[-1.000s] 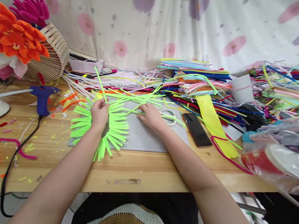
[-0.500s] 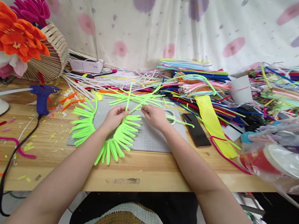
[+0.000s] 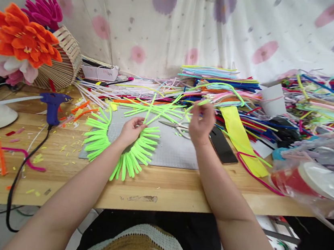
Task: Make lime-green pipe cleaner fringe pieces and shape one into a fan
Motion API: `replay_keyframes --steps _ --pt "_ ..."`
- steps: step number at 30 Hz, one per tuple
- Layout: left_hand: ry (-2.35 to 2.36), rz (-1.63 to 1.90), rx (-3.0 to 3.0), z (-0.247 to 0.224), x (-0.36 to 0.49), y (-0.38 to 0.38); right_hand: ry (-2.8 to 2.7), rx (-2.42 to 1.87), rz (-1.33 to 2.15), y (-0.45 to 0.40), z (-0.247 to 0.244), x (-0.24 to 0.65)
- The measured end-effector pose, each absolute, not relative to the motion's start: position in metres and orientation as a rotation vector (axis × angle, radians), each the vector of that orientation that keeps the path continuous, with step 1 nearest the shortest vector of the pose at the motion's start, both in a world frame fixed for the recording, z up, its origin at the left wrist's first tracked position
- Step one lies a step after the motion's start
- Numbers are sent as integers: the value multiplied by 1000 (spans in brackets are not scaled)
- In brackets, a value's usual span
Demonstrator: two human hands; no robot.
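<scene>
A curved fringe of bright green pipe cleaners (image 3: 136, 153), looped into short petals, lies on the grey cutting mat (image 3: 175, 154). At its upper right end my left hand (image 3: 132, 132) is closed, thumb and fingers pinching the pipe cleaner there. My right hand (image 3: 202, 125) is raised at the mat's right side, somewhat blurred, fingers curled round a green pipe cleaner whose tip shows above them. Scissors (image 3: 168, 124) lie on the mat beside it, handles partly behind the hand. Loose green pipe cleaners (image 3: 140, 109) cross at the mat's back edge.
A blue glue gun (image 3: 52, 107) with a black cord stands at left, among scraps. Behind it is a basket (image 3: 67, 58) with fuzzy flowers. A phone (image 3: 225, 148), yellow strip (image 3: 241, 138) and wrapped red cup (image 3: 288, 178) lie right. Pipe-cleaner bundles (image 3: 221, 83) line the back.
My right hand has moved right and up, away from the left hand, uncovering the scissors. My left hand keeps its pinch at the fringe. The view has shifted slightly.
</scene>
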State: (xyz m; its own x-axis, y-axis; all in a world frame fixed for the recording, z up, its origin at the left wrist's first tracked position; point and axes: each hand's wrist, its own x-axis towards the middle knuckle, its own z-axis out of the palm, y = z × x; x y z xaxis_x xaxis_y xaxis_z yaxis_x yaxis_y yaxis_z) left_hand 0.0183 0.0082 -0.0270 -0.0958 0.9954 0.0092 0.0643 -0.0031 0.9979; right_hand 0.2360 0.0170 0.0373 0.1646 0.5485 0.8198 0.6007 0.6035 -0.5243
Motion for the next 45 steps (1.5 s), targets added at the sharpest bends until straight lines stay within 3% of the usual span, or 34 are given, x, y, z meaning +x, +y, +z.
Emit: replay_keyframes --steps 5,11,18,22,25,29,35,38,42,45 --pt "1278 1265 1031 -14 18 5 -855 -995 158 42 56 271" --pt "1267 1196 1081 -15 20 3 -684 -930 513 44 55 283" --pt "1311 1240 1055 -9 20 1 -620 -778 517 44 101 298" --pt "1296 1294 1009 -8 20 1 -592 -841 614 44 84 287" --pt "1303 1316 986 -9 19 2 -574 -1125 760 41 48 275" --pt "1338 1311 996 -14 17 5 -935 -1653 890 32 8 285" --pt "1542 1152 1304 -26 9 12 -1586 -2306 443 21 18 310" --pt "1697 1064 1450 -27 4 13 -1772 -2099 207 21 27 288" --pt "1875 999 1475 -25 -3 15 -2191 -1534 188 33 16 235" --pt "1895 971 1489 -24 -5 15 -2346 -1371 79 51 -3 199"
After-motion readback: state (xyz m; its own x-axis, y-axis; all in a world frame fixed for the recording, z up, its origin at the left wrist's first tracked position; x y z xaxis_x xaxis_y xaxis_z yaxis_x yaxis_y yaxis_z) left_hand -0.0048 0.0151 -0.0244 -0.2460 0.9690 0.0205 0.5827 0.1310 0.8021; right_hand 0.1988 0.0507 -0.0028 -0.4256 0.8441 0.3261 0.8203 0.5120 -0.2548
